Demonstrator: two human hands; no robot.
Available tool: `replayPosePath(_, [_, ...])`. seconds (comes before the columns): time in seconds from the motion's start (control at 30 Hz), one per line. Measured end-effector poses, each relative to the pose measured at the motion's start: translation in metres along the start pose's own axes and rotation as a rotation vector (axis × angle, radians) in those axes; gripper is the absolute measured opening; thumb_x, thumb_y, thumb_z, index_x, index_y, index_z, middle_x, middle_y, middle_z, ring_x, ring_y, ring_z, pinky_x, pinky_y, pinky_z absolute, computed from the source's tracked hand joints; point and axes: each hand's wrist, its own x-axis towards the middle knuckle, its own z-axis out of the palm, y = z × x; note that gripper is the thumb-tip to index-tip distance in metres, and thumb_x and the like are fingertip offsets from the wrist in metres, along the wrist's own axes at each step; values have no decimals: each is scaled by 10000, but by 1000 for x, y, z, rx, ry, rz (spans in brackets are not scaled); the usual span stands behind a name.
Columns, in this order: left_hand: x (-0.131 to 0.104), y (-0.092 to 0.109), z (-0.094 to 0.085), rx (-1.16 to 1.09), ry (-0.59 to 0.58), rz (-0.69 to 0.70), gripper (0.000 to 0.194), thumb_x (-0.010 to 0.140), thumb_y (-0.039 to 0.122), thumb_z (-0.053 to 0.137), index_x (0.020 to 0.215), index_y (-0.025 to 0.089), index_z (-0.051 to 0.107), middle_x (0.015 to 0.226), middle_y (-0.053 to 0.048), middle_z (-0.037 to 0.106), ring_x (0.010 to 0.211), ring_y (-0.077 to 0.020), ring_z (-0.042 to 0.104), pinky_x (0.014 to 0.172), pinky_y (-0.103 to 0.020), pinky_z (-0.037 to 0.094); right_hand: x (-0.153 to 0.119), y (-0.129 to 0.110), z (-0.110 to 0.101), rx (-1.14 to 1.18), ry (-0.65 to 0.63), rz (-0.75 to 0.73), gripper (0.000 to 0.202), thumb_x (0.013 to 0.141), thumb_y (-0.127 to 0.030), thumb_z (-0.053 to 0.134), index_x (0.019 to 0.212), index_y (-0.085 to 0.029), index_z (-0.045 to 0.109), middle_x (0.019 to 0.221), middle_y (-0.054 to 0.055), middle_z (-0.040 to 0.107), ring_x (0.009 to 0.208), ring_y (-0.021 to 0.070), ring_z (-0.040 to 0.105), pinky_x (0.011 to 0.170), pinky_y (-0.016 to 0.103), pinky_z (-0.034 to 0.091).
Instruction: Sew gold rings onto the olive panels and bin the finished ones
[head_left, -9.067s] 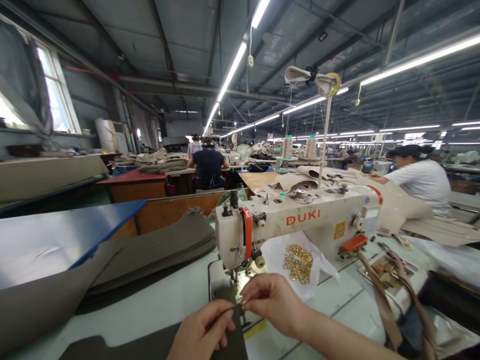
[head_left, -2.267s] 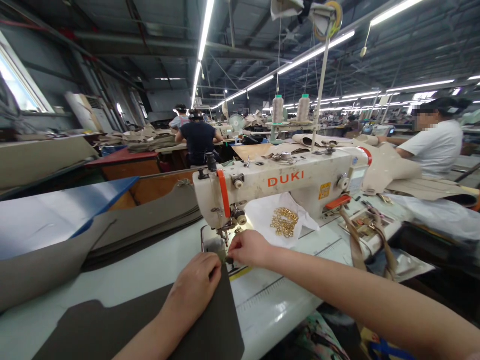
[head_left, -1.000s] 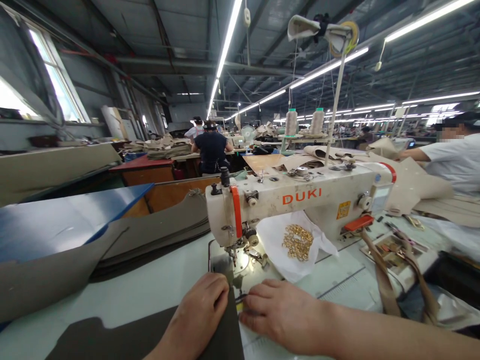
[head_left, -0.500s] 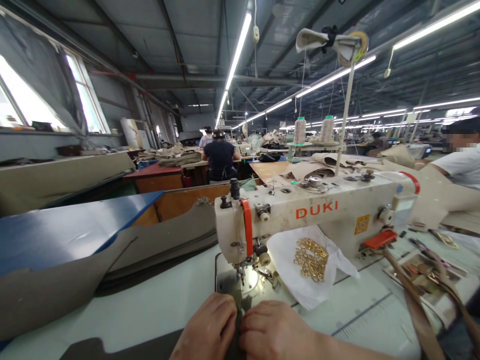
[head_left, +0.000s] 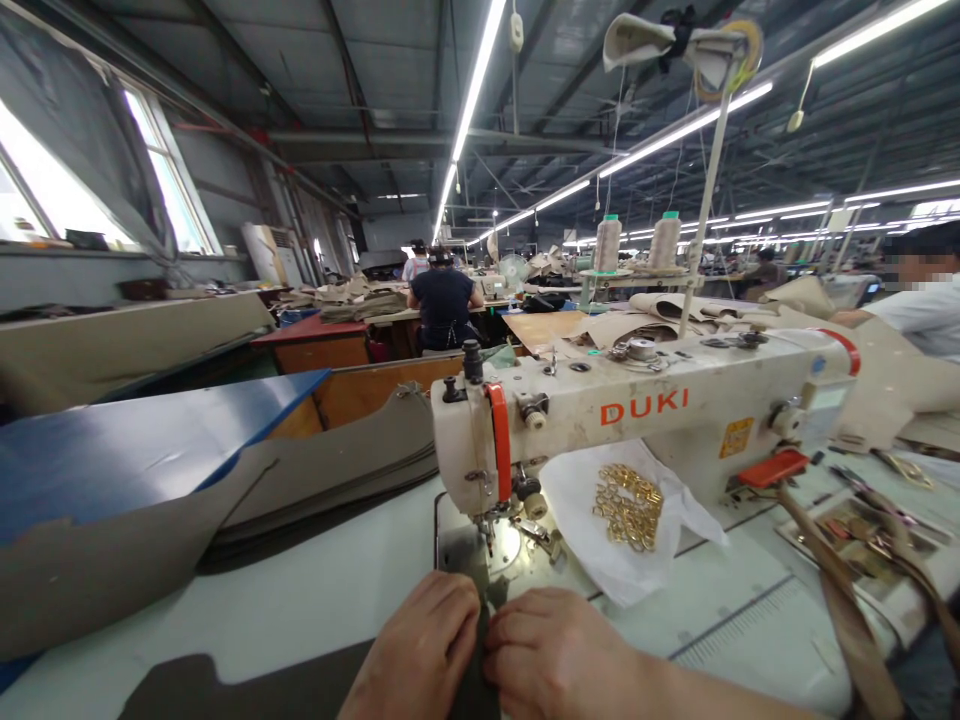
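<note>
My left hand (head_left: 427, 645) and my right hand (head_left: 551, 650) are side by side at the front of the sewing machine (head_left: 570, 410), fingers curled and closed. Both grip a dark grey-brown fabric piece (head_left: 277, 682), which spreads to the left over the pale table and runs between my hands toward the needle area (head_left: 491, 545). My fingertips are partly hidden from view. Right of the needle, a white sheet (head_left: 577, 490) lies under the machine arm with a heap of gold metal rings or buckles (head_left: 628, 505) on it.
Stacked grey-brown panels (head_left: 322, 480) lie on the left. Beside them is a blue-covered surface (head_left: 150, 430). At right are a tray of small parts (head_left: 862, 545) and a hanging brown strap (head_left: 840, 610). Thread cones (head_left: 607, 245) stand behind. Other people (head_left: 442, 300) sit farther off.
The view has shifted slightly, so the machine appears a little farther right and higher. My hands keep their grip on the fabric, with little movement relative to the needle.
</note>
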Motion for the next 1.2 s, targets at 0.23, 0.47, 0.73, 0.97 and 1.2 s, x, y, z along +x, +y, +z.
replayPosePath(0.23, [2, 2, 0, 12, -2, -5, 214, 841, 60, 408, 755, 208, 537, 707, 0, 618, 660, -163, 610, 614, -276, 521, -1, 2, 4, 2, 56, -6, 114, 842, -220, 557, 807, -150, 641, 826, 43, 687, 759, 170, 627, 701, 278, 509])
replayPosePath(0.47, [1, 2, 1, -5, -19, -37, 202, 829, 55, 433, 755, 198, 554, 722, -10, 627, 680, -170, 616, 625, -288, 530, -2, 0, 0, 59, 71, 94, 123, 834, -188, 558, 911, -133, 636, 965, 68, 676, 890, 188, 615, 822, 291, 497])
replayPosePath(0.73, [3, 5, -4, -36, -73, -108, 204, 820, 51, 456, 752, 190, 588, 741, -20, 647, 699, -179, 631, 643, -310, 552, -1, -1, 3, 31, 41, 134, 108, 880, -169, 516, 918, -144, 614, 965, 43, 665, 916, 179, 582, 871, 285, 468])
replayPosePath(0.97, [-2, 4, -7, -66, -31, -106, 213, 801, 52, 477, 804, 217, 612, 805, -4, 684, 747, -158, 655, 688, -262, 560, -4, 2, 12, -54, 17, 88, 61, 875, -191, 556, 915, -154, 583, 959, 37, 643, 886, 179, 548, 833, 297, 442])
replayPosePath(1.2, [11, -5, 6, -55, 28, -73, 218, 798, 57, 469, 793, 215, 620, 790, -7, 698, 739, -153, 672, 681, -250, 570, 2, 20, -1, -129, -67, 57, 53, 879, -206, 565, 862, -157, 579, 921, 32, 628, 871, 180, 541, 793, 303, 431])
